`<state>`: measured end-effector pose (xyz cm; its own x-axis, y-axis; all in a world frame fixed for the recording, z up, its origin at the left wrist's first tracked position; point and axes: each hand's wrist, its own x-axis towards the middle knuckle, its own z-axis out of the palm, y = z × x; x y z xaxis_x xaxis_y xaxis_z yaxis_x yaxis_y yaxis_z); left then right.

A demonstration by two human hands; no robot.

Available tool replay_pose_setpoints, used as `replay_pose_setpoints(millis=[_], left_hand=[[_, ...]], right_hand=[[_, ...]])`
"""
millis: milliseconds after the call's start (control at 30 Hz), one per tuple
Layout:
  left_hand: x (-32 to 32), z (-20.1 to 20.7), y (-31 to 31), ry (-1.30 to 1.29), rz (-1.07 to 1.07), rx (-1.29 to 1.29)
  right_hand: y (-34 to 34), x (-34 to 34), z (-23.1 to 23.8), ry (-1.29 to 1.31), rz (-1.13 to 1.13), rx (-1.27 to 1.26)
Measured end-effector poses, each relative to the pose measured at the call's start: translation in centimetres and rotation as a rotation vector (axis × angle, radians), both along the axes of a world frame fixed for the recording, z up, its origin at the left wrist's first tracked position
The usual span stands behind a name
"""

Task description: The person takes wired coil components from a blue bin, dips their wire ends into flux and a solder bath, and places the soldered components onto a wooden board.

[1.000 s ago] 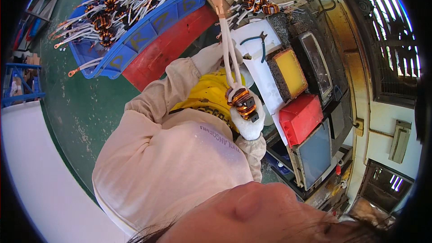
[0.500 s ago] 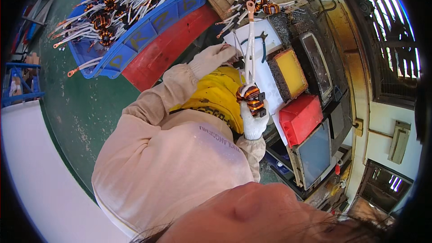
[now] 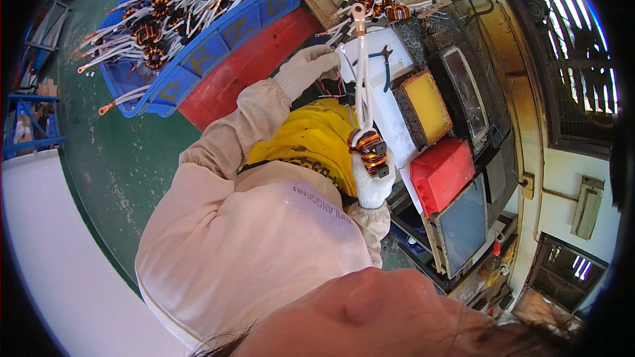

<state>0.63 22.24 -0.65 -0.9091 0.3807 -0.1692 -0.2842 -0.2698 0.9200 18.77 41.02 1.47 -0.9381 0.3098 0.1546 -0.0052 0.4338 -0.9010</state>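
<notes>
In my white-gloved right hand [image 3: 374, 182] is a toroidal coil [image 3: 369, 147] wound with copper and dark wire, with black blocks on its side. White sleeved leads [image 3: 363, 86] rise from it, ending at the top in a copper ring terminal [image 3: 358, 16]. My gloved left hand [image 3: 307, 69] is raised to the left of these leads, its fingers extended and slightly bent, with no held thing visible. Thin red wires [image 3: 331, 84] show just below it. A thin lead with a small end stands close to its fingertips.
A blue crate [image 3: 218, 43] full of similar coils stands at upper left, beside a red panel [image 3: 248, 69]. More coils [image 3: 380, 1] lie on the bench at the back. Blue-handled pliers [image 3: 386, 69] rest on white sheeting, near a yellow block [image 3: 428, 107] and a red bin [image 3: 442, 175].
My left hand has moved a little left and up, away from the leads. The coil has turned slightly in my right hand, and its leads' top has tipped left.
</notes>
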Motion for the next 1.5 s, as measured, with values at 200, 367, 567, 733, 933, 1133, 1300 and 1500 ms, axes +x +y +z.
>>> replay_pose_setpoints(millis=[200,367,567,733,933,1133,1300,1500], left_hand=[[0.4,-1.7,0.2,-0.108,0.005,0.200],[-0.6,0.2,0.6,-0.060,-0.034,0.074],[-3.3,-1.1,0.6,0.122,-0.161,-0.150],[-4.2,-2.9,-0.2,-0.006,-0.261,-0.150],[-3.0,-0.4,-0.4,-0.081,-0.292,-0.009],[-0.5,4.6,-3.1,-0.103,-0.142,-0.173],[2.5,2.1,-0.5,-0.090,-0.275,-0.062],[4.1,2.5,1.0,-0.569,-0.142,0.352]], right_hand=[[1.5,0.2,-1.0,-0.150,-0.024,-0.186],[0.6,0.2,0.4,-0.036,0.048,-0.013],[0.5,0.5,1.0,-0.025,0.148,-0.025],[0.9,0.4,1.9,-0.065,0.241,-0.011],[2.4,1.1,-0.1,-0.140,0.035,-0.183],[3.0,1.1,0.5,-0.134,0.073,-0.036],[3.6,1.1,0.5,-0.160,0.213,-0.060],[3.8,0.6,3.7,-0.004,-0.010,0.367]])
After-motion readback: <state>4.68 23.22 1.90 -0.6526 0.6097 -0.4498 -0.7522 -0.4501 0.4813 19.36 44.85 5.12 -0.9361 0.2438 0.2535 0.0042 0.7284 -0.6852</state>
